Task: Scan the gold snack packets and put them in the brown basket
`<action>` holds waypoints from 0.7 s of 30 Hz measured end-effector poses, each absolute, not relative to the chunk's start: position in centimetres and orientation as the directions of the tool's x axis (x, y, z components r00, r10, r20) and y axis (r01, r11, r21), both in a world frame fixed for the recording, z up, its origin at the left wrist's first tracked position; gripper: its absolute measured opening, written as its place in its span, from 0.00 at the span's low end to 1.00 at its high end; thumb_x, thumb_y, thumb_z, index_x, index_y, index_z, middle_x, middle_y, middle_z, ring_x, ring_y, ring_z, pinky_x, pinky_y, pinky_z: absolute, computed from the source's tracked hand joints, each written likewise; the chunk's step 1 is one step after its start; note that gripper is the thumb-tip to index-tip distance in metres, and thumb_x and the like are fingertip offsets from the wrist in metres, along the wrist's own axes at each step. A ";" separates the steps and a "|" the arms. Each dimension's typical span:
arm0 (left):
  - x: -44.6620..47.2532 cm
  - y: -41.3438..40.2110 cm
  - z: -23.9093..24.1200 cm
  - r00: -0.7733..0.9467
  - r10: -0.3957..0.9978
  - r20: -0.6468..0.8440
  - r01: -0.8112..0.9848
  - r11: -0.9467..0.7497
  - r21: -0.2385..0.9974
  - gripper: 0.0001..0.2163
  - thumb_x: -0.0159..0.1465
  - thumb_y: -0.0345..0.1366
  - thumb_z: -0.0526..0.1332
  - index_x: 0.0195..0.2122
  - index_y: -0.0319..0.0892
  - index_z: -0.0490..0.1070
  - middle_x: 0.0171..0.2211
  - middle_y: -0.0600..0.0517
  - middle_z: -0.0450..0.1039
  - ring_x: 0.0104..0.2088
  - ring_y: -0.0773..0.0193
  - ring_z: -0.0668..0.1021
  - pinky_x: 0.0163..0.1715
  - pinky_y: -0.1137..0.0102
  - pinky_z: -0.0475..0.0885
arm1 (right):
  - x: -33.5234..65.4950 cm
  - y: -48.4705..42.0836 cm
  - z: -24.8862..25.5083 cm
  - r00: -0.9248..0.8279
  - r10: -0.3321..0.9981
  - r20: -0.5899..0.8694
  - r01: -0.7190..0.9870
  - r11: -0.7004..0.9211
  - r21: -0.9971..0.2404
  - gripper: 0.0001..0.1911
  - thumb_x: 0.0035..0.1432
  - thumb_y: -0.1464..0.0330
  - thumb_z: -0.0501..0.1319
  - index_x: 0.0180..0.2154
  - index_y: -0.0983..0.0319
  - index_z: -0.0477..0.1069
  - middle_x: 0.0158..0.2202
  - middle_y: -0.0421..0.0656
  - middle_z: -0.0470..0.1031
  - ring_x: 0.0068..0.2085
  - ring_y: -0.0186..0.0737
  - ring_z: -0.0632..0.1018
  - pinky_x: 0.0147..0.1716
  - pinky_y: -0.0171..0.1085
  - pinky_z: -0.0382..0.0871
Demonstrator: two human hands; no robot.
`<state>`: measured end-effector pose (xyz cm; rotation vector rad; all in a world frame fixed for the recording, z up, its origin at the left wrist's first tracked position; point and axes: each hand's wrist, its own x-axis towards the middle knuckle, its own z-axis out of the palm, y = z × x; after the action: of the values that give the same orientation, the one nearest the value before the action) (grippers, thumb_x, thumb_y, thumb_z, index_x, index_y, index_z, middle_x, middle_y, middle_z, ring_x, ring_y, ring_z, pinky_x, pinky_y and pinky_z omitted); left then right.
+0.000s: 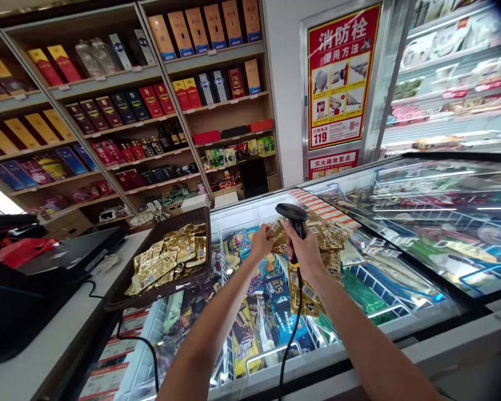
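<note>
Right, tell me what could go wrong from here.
The barcode scanner in the right hand might read the wrong label: other gold packets, several showing barcode labels, lie close to the gold packet in the left hand.

The scanner's cable hangs down beside the lower packets, so it could snag or drag them.

Those packets overlap loosely, so a bump from the right forearm might scatter them.
</note>
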<state>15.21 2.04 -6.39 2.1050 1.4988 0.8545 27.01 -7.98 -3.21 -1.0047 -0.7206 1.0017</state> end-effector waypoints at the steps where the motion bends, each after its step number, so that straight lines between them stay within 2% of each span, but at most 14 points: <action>1: 13.9 1.9 -5.8 0.206 0.952 0.228 0.665 -0.307 0.681 0.11 0.58 0.29 0.64 0.42 0.44 0.70 0.38 0.47 0.78 0.39 0.54 0.78 0.38 0.64 0.69 | 26.9 -8.1 -3.2 0.379 0.924 0.050 -0.339 0.189 -0.922 0.27 0.48 0.44 0.70 0.32 0.56 0.62 0.18 0.32 0.63 0.16 0.31 0.62 0.14 0.34 0.56; 5: 7.9 0.4 -3.0 0.149 0.975 0.162 0.509 -0.217 0.833 0.09 0.57 0.33 0.64 0.40 0.44 0.71 0.35 0.52 0.77 0.32 0.61 0.76 0.30 0.71 0.65 | 26.0 -8.5 -3.4 0.343 0.937 0.060 -0.339 0.183 -0.923 0.27 0.48 0.45 0.71 0.32 0.56 0.62 0.19 0.32 0.64 0.16 0.30 0.62 0.13 0.33 0.55; 12: 0.8 -2.5 0.6 0.168 0.967 0.193 0.317 -0.239 0.918 0.16 0.53 0.43 0.69 0.40 0.43 0.73 0.38 0.53 0.77 0.37 0.63 0.77 0.36 0.72 0.67 | 24.1 -9.4 -4.5 0.217 0.968 0.124 -0.235 0.175 -0.956 0.25 0.52 0.46 0.69 0.33 0.57 0.65 0.17 0.31 0.62 0.15 0.29 0.61 0.13 0.32 0.54; 21: -0.8 -2.8 0.6 0.144 0.973 0.181 0.381 -0.223 0.897 0.15 0.54 0.41 0.68 0.40 0.43 0.73 0.36 0.53 0.76 0.36 0.62 0.76 0.35 0.72 0.66 | 23.4 -10.5 -4.7 0.024 0.994 0.108 -0.274 0.111 -0.955 0.25 0.52 0.47 0.70 0.35 0.58 0.66 0.22 0.32 0.65 0.16 0.27 0.62 0.15 0.31 0.56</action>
<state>-0.84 -2.84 0.55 1.7154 1.3119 1.0599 23.37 -10.49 -4.68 -0.9286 -1.0471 1.2407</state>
